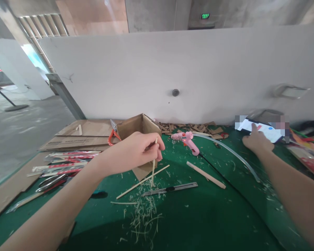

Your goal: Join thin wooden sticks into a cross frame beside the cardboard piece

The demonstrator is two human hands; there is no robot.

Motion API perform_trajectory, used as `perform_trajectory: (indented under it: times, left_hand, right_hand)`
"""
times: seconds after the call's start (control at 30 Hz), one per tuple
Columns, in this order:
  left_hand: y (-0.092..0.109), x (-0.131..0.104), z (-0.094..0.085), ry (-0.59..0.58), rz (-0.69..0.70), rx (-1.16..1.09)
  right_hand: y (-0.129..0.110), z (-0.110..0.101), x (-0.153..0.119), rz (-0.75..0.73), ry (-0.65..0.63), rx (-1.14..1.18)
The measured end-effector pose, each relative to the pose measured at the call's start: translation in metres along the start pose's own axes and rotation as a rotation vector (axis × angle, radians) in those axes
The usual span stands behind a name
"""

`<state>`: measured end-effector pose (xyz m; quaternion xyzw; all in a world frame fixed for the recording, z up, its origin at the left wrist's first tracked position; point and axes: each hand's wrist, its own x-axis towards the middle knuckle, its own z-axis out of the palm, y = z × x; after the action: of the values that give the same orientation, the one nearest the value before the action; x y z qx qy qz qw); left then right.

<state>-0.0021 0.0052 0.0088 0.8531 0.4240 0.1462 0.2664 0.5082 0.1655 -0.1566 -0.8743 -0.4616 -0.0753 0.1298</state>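
Well to the left of the left hand, flattened cardboard sheets [75, 139] lie beneath several clear-wrapped packets [60, 169], too overlapped to count, with one metal-handled tool [52, 182] on the nearer side. Closer in, just beyond the left wrist, sits one pair of orange-handled scissors [111, 137]; one teal-handled tool [98, 193] shows on the near side of the forearm. The left hand [146, 150] pinches one thin stick [153, 170] between thumb and fingers, its lower end pointing down into the shavings [143, 218]. Behind this hand stands one open cardboard box [129, 127]; below it lie one long loose stick [131, 189] and one shorter strip [124, 203], the shavings uncountable. Nearer the body and rightward from the held stick rests one utility knife [181, 187]. Right of the left hand come one pink glue gun [191, 143], one wooden dowel [206, 175] and one curved clear tube [232, 149], the tube running towards the right forearm. The right hand [259, 141] has its index finger stretched over the screen of one phone [269, 134], thumb apart; whether the fingertip touches, I cannot tell.
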Motion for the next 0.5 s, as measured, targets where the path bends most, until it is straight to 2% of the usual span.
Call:
perform_trajectory:
  times: [0.1,0.3,0.5]
  left_hand:
    - [-0.0005,0.0006,-0.0008,0.003,-0.002,0.002]
    - [-0.0027,0.0024,0.0001,0.004,-0.011,0.014]
    - [-0.0027,0.0021,0.0007,0.005,-0.002,0.014]
  right_hand:
    - [-0.0043,-0.0002,0.0036,0.014,-0.012,-0.002]
    - [-0.0049,0.0010,-0.0009,-0.065,-0.002,-0.054]
    - [-0.0042,0.0031,-0.0003,-0.078,-0.010,-0.074]
